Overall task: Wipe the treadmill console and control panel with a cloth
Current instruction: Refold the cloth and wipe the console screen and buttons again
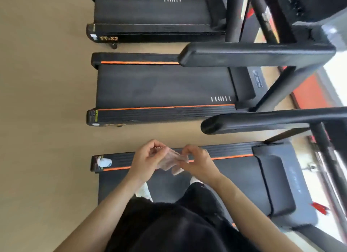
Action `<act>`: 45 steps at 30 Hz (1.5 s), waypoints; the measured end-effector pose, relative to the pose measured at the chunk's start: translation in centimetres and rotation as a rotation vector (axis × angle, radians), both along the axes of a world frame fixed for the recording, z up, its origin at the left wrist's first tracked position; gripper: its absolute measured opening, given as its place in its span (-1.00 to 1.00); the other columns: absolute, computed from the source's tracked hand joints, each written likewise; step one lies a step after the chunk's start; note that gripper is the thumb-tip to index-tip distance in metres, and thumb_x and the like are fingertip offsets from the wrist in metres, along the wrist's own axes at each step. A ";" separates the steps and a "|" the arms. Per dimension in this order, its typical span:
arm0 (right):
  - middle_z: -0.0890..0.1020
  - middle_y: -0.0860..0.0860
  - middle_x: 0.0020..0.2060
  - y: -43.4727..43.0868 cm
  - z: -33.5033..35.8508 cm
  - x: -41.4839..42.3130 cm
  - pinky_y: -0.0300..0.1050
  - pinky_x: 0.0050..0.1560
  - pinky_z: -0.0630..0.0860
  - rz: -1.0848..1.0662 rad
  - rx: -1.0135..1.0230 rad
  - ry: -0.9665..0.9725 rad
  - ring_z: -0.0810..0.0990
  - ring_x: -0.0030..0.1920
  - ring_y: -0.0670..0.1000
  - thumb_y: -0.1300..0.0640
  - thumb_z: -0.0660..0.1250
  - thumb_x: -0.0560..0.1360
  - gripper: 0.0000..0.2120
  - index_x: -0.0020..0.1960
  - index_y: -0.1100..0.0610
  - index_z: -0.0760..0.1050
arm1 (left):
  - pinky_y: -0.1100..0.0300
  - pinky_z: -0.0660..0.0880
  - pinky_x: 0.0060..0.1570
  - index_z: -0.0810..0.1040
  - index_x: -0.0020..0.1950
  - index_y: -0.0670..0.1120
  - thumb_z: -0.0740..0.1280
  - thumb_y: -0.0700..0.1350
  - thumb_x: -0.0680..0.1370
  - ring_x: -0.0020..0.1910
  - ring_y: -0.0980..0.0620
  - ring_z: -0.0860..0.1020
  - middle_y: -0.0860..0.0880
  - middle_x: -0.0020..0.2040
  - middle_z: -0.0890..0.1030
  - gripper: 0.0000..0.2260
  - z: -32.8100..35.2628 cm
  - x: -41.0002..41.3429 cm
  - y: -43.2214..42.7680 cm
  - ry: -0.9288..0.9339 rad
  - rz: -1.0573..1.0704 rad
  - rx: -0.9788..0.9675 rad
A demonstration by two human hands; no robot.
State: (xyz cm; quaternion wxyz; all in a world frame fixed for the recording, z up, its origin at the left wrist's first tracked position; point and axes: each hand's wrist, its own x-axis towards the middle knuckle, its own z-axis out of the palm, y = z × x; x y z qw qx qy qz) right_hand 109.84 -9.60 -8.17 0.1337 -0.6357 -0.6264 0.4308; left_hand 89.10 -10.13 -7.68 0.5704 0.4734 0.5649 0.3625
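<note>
We find the pale cloth (pixel 170 160) stretched between left hand (pixel 148 157) and right hand (pixel 199 163), both pinching it; the treadmill motor hood (pixel 272 178) lies beyond the right hand.

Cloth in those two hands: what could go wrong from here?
The cloth is thin and crumpled, pinched only by the fingertips of the left hand and right hand; it might slip onto the treadmill belt below. The person stands on that belt looking down, so they may bump the handrail close by.
</note>
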 end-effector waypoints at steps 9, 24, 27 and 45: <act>0.65 -0.10 -0.13 9.6 -0.8 -7.2 -0.28 -0.15 0.52 0.156 -0.076 -0.032 0.60 -0.14 -0.09 0.11 0.44 0.50 -0.80 0.11 0.02 0.58 | 0.39 0.44 -0.22 0.59 -0.14 -0.11 0.41 0.05 0.45 -0.28 0.23 0.54 0.12 -0.31 0.61 -0.78 0.9 -9.4 7.6 -0.012 0.200 0.000; 0.59 -0.04 -0.25 32.3 -1.3 -7.3 -0.18 -0.14 0.44 0.114 -0.038 0.112 0.50 -0.25 -0.10 0.15 0.47 0.52 -0.98 -0.06 0.10 0.66 | 0.19 0.44 -0.13 0.62 -0.15 -0.12 0.37 0.00 0.46 -0.24 0.11 0.52 0.09 -0.27 0.61 -0.81 4.0 -12.5 29.2 0.177 0.388 -0.136; 0.57 -0.15 -0.28 36.1 -0.9 -8.0 -0.17 -0.13 0.46 0.081 -0.010 0.089 0.50 -0.24 -0.16 0.14 0.45 0.52 -0.98 -0.08 0.07 0.64 | 0.11 0.45 -0.14 0.61 -0.15 -0.14 0.37 -0.01 0.45 -0.31 0.15 0.49 0.12 -0.33 0.58 -0.80 4.2 -12.7 34.2 0.169 0.434 -0.146; 0.67 -0.08 -0.27 61.3 2.4 -8.2 -0.14 -0.12 0.55 -0.596 -0.003 -0.027 0.62 -0.23 -0.11 0.18 0.43 0.52 -0.92 -0.09 0.02 0.65 | 0.16 0.49 -0.10 0.66 -0.13 0.00 0.43 -0.07 0.57 -0.12 0.04 0.63 0.03 -0.16 0.69 -0.91 -3.2 -8.7 74.3 0.288 -0.381 -0.153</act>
